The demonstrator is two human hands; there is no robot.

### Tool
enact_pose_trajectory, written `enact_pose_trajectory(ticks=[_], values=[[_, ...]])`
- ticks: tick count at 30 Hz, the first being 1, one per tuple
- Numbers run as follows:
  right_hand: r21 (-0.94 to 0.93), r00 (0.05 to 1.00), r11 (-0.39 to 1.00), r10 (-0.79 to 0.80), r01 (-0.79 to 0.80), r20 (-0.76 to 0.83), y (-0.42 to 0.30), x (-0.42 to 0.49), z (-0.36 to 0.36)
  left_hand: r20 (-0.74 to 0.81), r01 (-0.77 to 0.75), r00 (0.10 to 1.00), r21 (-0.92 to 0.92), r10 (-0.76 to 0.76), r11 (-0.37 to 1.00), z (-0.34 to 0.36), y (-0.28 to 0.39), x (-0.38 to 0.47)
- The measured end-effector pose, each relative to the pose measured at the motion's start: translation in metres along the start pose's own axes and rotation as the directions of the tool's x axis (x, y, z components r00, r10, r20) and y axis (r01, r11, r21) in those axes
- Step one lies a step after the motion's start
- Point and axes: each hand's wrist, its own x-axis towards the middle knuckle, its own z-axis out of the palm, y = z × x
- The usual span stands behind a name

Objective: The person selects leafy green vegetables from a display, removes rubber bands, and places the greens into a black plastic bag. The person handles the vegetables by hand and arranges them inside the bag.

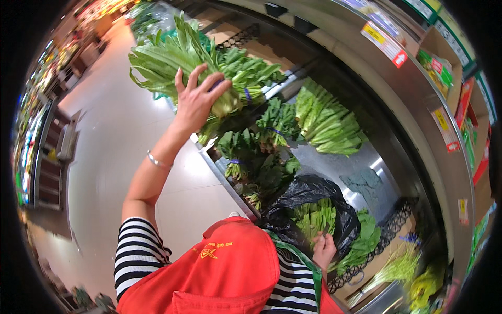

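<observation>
My left hand (197, 98) is spread over the stem end of a bunch of long-leaved green lettuce (172, 62) and grips it. Beneath and beside that bunch lie leafy greens with a purple band (248, 94). My right hand (325, 250) is low at the right, its fingertips pinched on a small dark object (326, 229), possibly a blade. Just beyond those fingers, cut-looking green stems (318, 214) fill an open black plastic bag (313, 184). Whether my right fingers touch the stems cannot be told.
Banded dark greens (239, 151) line the display's metal front edge (225, 182). Romaine-like lettuce (327, 119) lies on the metal shelf (325, 163), near a crumpled grey-green cloth (362, 182). Black plastic lattice dividers (386, 225) stand right. A price-tagged upper shelf (415, 82) overhangs; tiled floor (117, 145) lies left.
</observation>
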Motion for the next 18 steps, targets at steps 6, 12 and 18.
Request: enact_pose_trajectory(ticks=[6,12,18], values=[[-0.061,0.987,0.994,0.078,-0.087,-0.139,-0.007,-0.035,0.020,0.037,0.009,0.999,0.031,-0.010,0.999,0.111,0.004,0.094],[-0.073,0.959,0.994,0.055,-0.078,-0.278,-0.018,-0.062,0.028,0.675,0.229,0.738,-0.233,-0.013,0.945,0.246,0.028,0.083],[0.045,0.915,0.985,0.171,-0.166,-0.364,-0.009,-0.063,0.016,0.615,0.392,0.786,-0.578,0.067,0.716,0.270,0.037,0.068]])
